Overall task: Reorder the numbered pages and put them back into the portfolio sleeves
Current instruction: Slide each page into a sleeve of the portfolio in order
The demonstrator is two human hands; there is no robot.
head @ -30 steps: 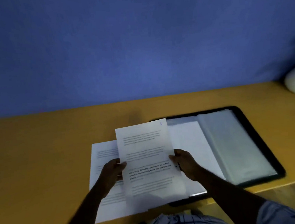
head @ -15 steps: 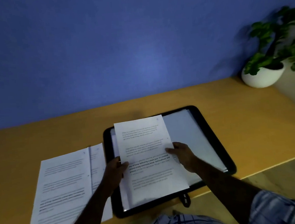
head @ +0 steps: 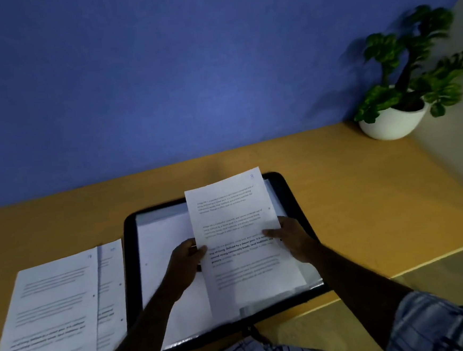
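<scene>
I hold a printed page [head: 237,230], numbered in blue at its top right corner, above the right half of the open black portfolio [head: 128,238]. My left hand [head: 186,264] grips the page's left edge and my right hand [head: 292,238] grips its right edge. The portfolio lies flat on the wooden table with clear sleeves [head: 161,247] showing white inside. Two more numbered pages [head: 55,313] lie overlapped on the table left of the portfolio.
A potted green plant in a white bowl [head: 392,124] stands at the table's back right corner. A blue wall runs behind the table [head: 349,180]. The table's front edge crosses the lower right, with floor beyond it.
The view has swung to the right, bringing the plant in. The held page has shifted right, from the portfolio's left half to its right half, with both hands still on it.
</scene>
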